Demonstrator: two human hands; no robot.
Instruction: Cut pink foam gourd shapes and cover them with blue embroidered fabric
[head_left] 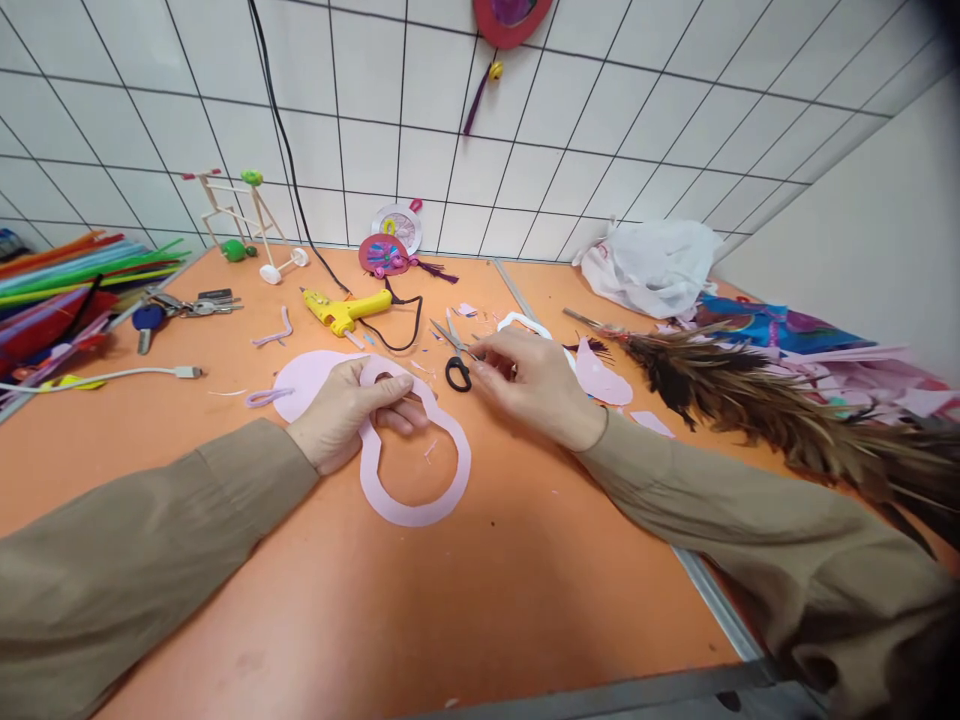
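My left hand (pixel 352 410) is closed on a pink paper frame (pixel 415 514), thumb on top and fingers behind. The frame is a gourd-shaped outline with a cut-out middle, and its lower loop hangs over the tabletop. Under that hand lies a solid pink paper piece (pixel 304 380) with a lilac loop of pipe cleaner (pixel 271 396) at its left edge. My right hand (pixel 529 380) has its fingers curled at a pair of scissors (pixel 457 374) on the table. One black handle ring shows; the other is hidden by the fingers. The blades are slightly apart, pointing away.
A yellow glue gun (pixel 349 308) with a black cord lies behind my hands. Keys (pixel 191 303), pipe cleaners (pixel 67 275) and a white cable (pixel 150 373) are left. Right are brown feathers (pixel 720 390), pink paper scraps (pixel 600 378) and a white plastic bag (pixel 649 265).
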